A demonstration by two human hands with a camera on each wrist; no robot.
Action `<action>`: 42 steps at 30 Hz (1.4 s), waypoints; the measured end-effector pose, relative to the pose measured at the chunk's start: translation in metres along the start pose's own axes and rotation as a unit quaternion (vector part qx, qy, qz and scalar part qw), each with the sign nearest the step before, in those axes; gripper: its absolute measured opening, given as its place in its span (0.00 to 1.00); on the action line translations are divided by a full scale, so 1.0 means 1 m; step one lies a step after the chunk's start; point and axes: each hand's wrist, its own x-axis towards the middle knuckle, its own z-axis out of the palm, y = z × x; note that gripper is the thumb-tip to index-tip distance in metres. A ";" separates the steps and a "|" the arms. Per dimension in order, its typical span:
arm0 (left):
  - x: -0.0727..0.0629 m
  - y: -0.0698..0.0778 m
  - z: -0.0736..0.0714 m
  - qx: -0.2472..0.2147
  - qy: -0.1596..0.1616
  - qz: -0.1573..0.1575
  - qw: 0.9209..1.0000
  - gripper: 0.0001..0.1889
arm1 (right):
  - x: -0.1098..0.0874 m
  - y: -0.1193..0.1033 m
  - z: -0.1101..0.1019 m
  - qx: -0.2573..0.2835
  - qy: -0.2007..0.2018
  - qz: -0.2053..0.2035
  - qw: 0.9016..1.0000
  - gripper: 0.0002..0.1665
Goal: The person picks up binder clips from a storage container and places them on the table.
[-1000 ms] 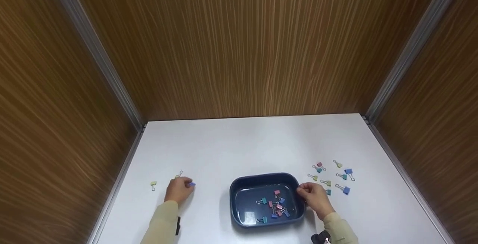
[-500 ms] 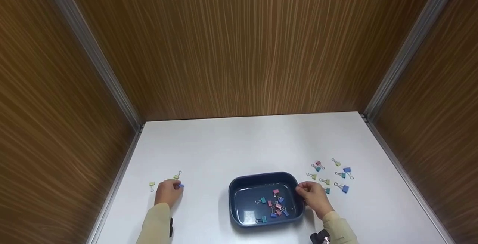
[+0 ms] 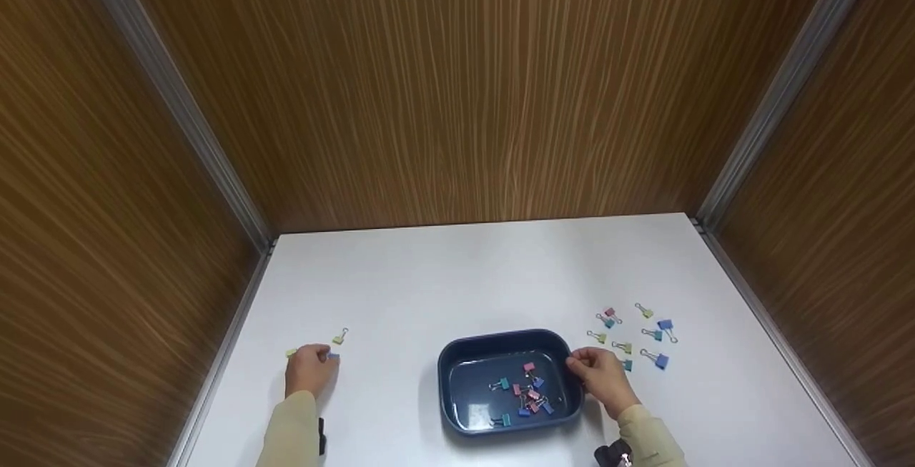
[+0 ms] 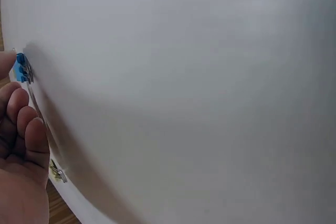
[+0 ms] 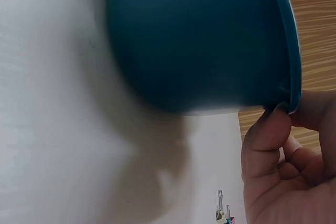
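Note:
In the head view my left hand (image 3: 309,370) is at the left of the white table, with a blue binder clip (image 3: 334,357) at its fingertips. Up close in the left wrist view, that blue clip (image 4: 22,68) sits by the tip of the thumb, pinched. One yellow binder clip (image 3: 338,340) lies just beyond the hand; another yellow clip (image 3: 290,353) is partly covered by it. My right hand (image 3: 602,379) pinches the right rim of a dark blue tray (image 3: 457,342), the thumb against its outer wall in the right wrist view. Pink, blue and teal binder clips (image 3: 532,395) lie inside.
Right of the tray, several binder clips lie scattered, among them a blue clip (image 3: 661,361), a yellow clip (image 3: 645,312) and a pink clip (image 3: 610,312). Wood-grain panels (image 3: 472,95) enclose the white table (image 3: 429,267) at the back and both sides.
My left hand has moved left with the blue binder clip, uncovering one yellow clip and partly covering the other. My right hand has stayed on the tray rim.

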 end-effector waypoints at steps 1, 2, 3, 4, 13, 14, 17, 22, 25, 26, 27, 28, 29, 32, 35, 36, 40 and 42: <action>0.000 0.002 0.000 -0.001 0.006 0.004 1.000 0.16 | 0.000 0.000 0.000 0.000 0.001 0.000 1.000 0.04; 0.001 0.005 0.000 0.000 0.012 0.010 1.000 0.15 | 0.000 0.000 0.001 0.000 0.000 0.001 1.000 0.04; 0.002 0.008 0.001 0.000 0.018 0.018 1.000 0.15 | 0.000 0.000 0.001 0.001 0.000 0.002 1.000 0.04; 0.003 0.012 0.002 0.001 0.027 0.032 0.999 0.14 | 0.000 0.000 0.001 0.001 0.001 0.001 1.000 0.04; 0.012 0.058 0.024 -0.009 0.029 0.097 0.995 0.14 | 0.002 -0.002 0.001 0.001 -0.004 0.006 1.000 0.06; 0.011 0.066 0.028 -0.011 0.026 0.105 0.994 0.14 | 0.002 -0.002 0.001 0.000 -0.005 0.006 1.000 0.06; 0.006 0.091 0.042 -0.016 0.019 0.147 0.989 0.12 | 0.002 -0.001 0.001 -0.001 -0.007 0.005 1.000 0.06; -0.006 0.132 0.067 -0.005 -0.005 0.251 0.968 0.11 | 0.003 -0.002 0.002 -0.003 -0.005 0.005 1.000 0.06; -0.013 0.156 0.076 0.012 -0.022 0.293 0.956 0.11 | 0.005 -0.002 0.004 -0.003 -0.003 0.001 1.000 0.06; -0.015 0.163 0.078 0.018 -0.029 0.301 0.953 0.11 | 0.005 -0.003 0.005 -0.001 -0.003 0.000 1.000 0.06; -0.016 0.170 0.081 0.022 -0.036 0.306 0.951 0.11 | 0.006 -0.003 0.006 0.002 -0.001 0.000 1.000 0.06; -0.018 0.176 0.083 0.025 -0.044 0.306 0.951 0.11 | 0.006 -0.003 0.006 0.002 -0.001 -0.001 1.000 0.06; -0.019 0.182 0.085 0.027 -0.050 0.308 0.950 0.12 | 0.006 -0.003 0.006 0.003 -0.001 -0.002 1.000 0.06; -0.021 0.198 0.093 0.031 -0.068 0.318 0.945 0.12 | 0.006 -0.003 0.006 0.008 0.000 -0.001 1.000 0.05; -0.023 0.210 0.103 0.040 -0.079 0.335 0.938 0.12 | 0.005 -0.003 0.005 0.006 0.001 -0.002 1.000 0.06; -0.023 0.213 0.106 0.045 -0.082 0.340 0.936 0.12 | 0.004 -0.003 0.005 0.006 0.001 -0.002 1.000 0.06; -0.026 0.224 0.119 0.062 -0.095 0.361 0.926 0.11 | 0.003 -0.002 0.005 0.006 -0.002 -0.002 1.000 0.07; -0.028 0.229 0.126 0.065 -0.106 0.363 0.923 0.11 | 0.003 -0.002 0.005 0.009 -0.002 0.002 1.000 0.06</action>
